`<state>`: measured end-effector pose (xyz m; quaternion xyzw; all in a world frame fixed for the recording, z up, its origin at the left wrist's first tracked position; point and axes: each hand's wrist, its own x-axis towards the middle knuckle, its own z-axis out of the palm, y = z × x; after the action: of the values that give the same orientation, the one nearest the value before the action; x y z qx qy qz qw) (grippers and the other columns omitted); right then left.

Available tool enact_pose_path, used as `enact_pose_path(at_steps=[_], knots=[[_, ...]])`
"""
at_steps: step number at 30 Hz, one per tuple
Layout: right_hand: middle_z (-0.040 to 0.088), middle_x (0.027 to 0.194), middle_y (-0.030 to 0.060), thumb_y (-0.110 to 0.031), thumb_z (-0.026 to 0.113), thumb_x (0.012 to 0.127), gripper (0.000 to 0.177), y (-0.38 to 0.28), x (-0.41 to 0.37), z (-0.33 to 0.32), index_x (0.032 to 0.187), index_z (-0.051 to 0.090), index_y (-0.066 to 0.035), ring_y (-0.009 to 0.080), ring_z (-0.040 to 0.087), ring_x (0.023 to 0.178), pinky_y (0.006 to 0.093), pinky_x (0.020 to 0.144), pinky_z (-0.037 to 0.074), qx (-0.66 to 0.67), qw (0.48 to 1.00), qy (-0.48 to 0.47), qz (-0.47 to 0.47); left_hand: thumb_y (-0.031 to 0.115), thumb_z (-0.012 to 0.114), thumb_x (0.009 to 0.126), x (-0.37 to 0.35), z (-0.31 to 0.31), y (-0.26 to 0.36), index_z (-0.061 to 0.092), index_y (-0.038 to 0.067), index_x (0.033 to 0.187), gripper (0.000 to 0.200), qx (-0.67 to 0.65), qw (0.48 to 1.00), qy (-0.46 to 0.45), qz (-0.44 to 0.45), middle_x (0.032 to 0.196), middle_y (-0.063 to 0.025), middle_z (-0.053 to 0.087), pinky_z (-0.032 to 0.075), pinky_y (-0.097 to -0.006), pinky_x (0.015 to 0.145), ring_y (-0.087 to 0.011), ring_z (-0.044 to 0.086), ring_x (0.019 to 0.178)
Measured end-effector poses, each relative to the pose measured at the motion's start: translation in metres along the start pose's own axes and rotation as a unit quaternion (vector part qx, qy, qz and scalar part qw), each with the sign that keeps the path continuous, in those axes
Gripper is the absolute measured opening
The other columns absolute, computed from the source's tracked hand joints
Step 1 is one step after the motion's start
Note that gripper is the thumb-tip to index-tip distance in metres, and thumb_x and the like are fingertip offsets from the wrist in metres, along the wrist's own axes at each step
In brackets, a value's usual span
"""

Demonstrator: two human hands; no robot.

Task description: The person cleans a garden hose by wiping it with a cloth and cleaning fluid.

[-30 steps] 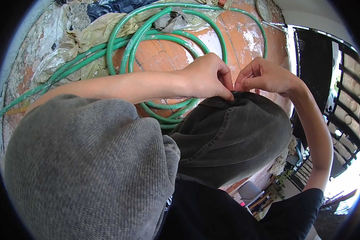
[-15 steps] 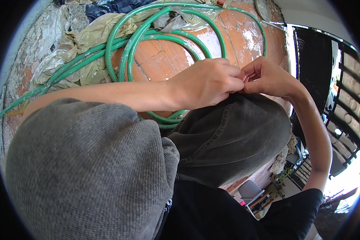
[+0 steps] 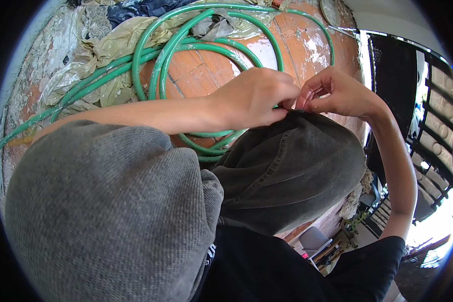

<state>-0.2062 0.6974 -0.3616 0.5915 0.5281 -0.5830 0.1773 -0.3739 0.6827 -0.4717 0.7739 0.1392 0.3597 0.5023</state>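
Note:
My left hand [image 3: 259, 98] reaches in from the left, its fingers closed at the top of the knee in dark trousers [image 3: 302, 171]. From the right comes my right hand [image 3: 340, 95], wet-looking, with thumb and fingertips pinched together close beside the left fingertips. The dark trouser cloth rises to a small peak between the two pinches, and both hands appear to grip it. Anything smaller between the fingers is hidden. Grey ribbed cloth [image 3: 105, 211] over a rounded shape fills the lower left, below my left forearm.
A green hose [image 3: 161, 70] lies coiled on wet, white-spattered orange tiles [image 3: 302, 45]. Crumpled tan sheeting [image 3: 121, 43] and dark blue cloth [image 3: 141, 10] lie at upper left. Black slatted frames [image 3: 433, 100] stand right; a grey chair [image 3: 314, 239] is at lower right.
My left hand has shifted slightly left, and its fingertips have dropped towards the knee. The right hand's pinch has moved a little left and down. The trouser cloth now peaks between them.

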Motion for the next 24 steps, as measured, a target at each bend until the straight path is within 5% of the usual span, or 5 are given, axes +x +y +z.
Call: enact_pose_path(at_steps=[4, 6, 18, 24], knots=[[0.060, 0.068, 0.0017, -0.016, 0.061, 0.076, 0.017, 0.009, -0.004, -0.005, 0.084, 0.065, -0.002, 0.0047, 0.052, 0.062, 0.0184, 0.057, 0.041, 0.030, 0.998, 0.036, 0.030, 0.008, 0.065, 0.063, 0.001, -0.005, -0.001, 0.059, 0.001, 0.066, 0.010, -0.165, 0.970, -0.041, -0.171, 0.064, -0.0094, 0.059, 0.045, -0.0279, 0.056, -0.0184, 0.058, 0.059], [0.060, 0.067, 0.0020, -0.017, 0.061, 0.076, 0.017, 0.011, -0.004, -0.004, 0.084, 0.065, -0.002, 0.0052, 0.052, 0.062, 0.0185, 0.058, 0.041, 0.022, 0.999, 0.019, 0.028, 0.011, 0.067, 0.070, 0.002, -0.005, -0.002, 0.060, 0.001, 0.072, 0.012, -0.190, 0.954, -0.067, -0.222, 0.069, -0.0055, 0.062, 0.048, -0.0241, 0.066, -0.0076, 0.058, 0.067], [0.060, 0.061, 0.0061, -0.016, 0.068, 0.067, 0.018, 0.004, -0.008, 0.002, 0.072, 0.065, 0.001, 0.0091, 0.054, 0.058, 0.0213, 0.055, 0.042, -0.085, 0.996, 0.005, -0.040, 0.028, 0.070, 0.069, -0.002, 0.002, -0.003, 0.060, 0.001, 0.078, 0.029, -0.185, 0.927, -0.170, -0.279, 0.069, -0.0031, 0.057, 0.045, -0.0225, 0.062, -0.0089, 0.054, 0.066], [0.060, 0.061, 0.0063, -0.013, 0.067, 0.066, 0.014, 0.006, -0.008, 0.001, 0.072, 0.066, 0.000, 0.0095, 0.055, 0.058, 0.0215, 0.054, 0.043, -0.114, 0.992, 0.048, -0.022, 0.024, 0.068, 0.072, 0.001, 0.010, -0.006, 0.062, 0.001, 0.079, 0.025, -0.226, 0.932, -0.128, -0.252, 0.070, -0.0047, 0.060, 0.043, -0.0221, 0.061, -0.0087, 0.055, 0.067]])
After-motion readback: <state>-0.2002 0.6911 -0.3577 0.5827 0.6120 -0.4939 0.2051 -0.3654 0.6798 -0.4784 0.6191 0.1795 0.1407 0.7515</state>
